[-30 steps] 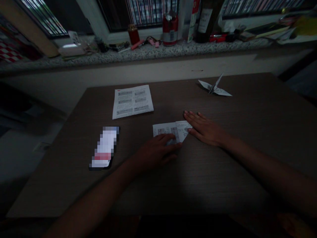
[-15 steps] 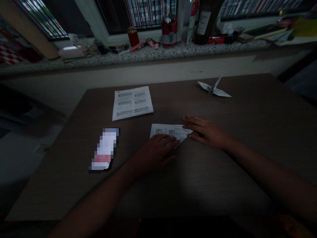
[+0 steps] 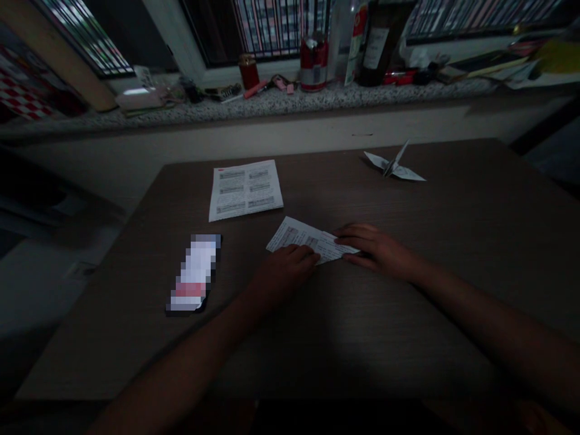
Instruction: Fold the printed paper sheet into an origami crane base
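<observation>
A folded sheet of printed paper, roughly triangular, lies on the dark wooden table between my two hands. My left hand is closed on its near edge, fingers curled over the paper. At the paper's right tip, my right hand has it between the thumb below and the fingers above. The underside of the paper and my left thumb are hidden. Beyond my right hand stands a folded paper crane with its wings spread.
A printed sheet lies at the back left of the table. Left of my left hand is a phone with a blurred screen. Along the stone windowsill stand a red can, a dark bottle and clutter.
The folded paper has turned clockwise, its right tip now nearer me. My left fingers have curled in from lying flatter on it. My right hand has shifted slightly with the tip.
</observation>
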Tool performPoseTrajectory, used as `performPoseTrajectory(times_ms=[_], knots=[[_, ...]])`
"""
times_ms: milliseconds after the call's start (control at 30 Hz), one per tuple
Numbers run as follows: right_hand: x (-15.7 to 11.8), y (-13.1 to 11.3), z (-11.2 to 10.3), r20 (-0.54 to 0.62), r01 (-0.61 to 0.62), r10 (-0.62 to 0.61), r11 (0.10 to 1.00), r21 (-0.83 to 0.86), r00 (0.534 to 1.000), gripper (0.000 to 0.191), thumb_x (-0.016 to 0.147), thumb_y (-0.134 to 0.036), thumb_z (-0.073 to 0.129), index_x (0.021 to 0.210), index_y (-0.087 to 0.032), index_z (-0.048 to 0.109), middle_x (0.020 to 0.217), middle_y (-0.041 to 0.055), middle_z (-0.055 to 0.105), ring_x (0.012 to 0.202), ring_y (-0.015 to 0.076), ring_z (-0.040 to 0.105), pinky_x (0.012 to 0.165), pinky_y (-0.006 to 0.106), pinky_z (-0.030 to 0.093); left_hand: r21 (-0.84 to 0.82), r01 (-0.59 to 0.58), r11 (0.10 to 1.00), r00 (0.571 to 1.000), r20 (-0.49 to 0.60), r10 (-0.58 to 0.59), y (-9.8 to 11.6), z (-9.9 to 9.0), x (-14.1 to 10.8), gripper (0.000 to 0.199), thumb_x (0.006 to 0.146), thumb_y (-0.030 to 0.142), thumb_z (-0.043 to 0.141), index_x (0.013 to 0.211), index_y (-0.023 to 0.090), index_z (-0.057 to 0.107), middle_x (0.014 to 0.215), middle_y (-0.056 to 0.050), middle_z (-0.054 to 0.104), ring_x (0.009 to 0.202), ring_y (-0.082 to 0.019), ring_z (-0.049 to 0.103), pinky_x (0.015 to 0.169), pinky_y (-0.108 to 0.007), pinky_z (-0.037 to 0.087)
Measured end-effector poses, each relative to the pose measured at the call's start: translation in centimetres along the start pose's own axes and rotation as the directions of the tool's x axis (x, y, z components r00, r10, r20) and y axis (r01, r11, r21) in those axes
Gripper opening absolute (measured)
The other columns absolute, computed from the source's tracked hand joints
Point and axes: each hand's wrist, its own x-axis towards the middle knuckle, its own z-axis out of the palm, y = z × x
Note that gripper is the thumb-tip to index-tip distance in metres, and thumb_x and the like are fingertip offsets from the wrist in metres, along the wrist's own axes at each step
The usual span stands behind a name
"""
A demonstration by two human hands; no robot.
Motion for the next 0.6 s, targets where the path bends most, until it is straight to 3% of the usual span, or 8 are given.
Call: performPoseTrajectory(times_ms=[167,300,467,600], knots=[[-0.1,0.2,-0.2,-0.056,0.008,-0.009,1.000,-0.021,0.998,0.037,0.099,-0.041,0.061,0.133,-0.027,0.068,0.129,0.0132,0.070,0.121,0.0316,0.063,0.099,0.055,0.054,0.005,0.016,1.000,1.000,-0.011,-0.016,-0.1,0.0,-0.2,0.026,0.104,0.021,0.053,0.129,0.019,0.062,0.119,-0.008,0.073,0.103,-0.023,0.070,0.078,-0.033,0.057],[-0.2,-0.1,-0.6,-0.064,-0.010,0.011,1.000,0.015,0.998,0.028,0.103,-0.034,0.053,0.122,-0.026,0.072,0.118,0.0112,0.072,0.110,0.0273,0.069,0.094,0.047,0.057,0.001,0.033,0.999,0.999,-0.012,-0.033,-0.1,-0.1,-0.2,0.025,0.102,0.018,0.054,0.126,0.018,0.062,0.116,-0.008,0.073,0.101,-0.024,0.070,0.076,-0.033,0.057],[-0.3,-1.1,-0.9,-0.077,-0.029,0.035,0.996,0.079,0.996,0.027,0.104,-0.034,0.053,0.122,-0.026,0.071,0.114,0.0099,0.071,0.102,0.0235,0.071,0.084,0.037,0.059,0.008,0.017,1.000,1.000,-0.014,-0.017,0.1,-0.4,-0.3,0.018,0.103,0.022,0.054,0.118,0.018,0.063,0.108,-0.009,0.074,0.097,-0.024,0.071,0.079,-0.035,0.056],[-0.3,-1.3,-1.1,-0.125,-0.141,0.149,0.987,0.071,0.981,0.031,0.100,-0.044,0.060,0.123,-0.025,0.069,0.100,0.0073,0.072,0.073,0.0194,0.067,0.065,0.033,0.055,-0.059,0.028,0.998,0.998,-0.057,-0.031,-0.2,-0.4,-0.7,0.022,0.102,0.018,0.053,0.123,0.019,0.061,0.111,-0.009,0.073,0.096,-0.022,0.071,0.077,-0.032,0.056]])
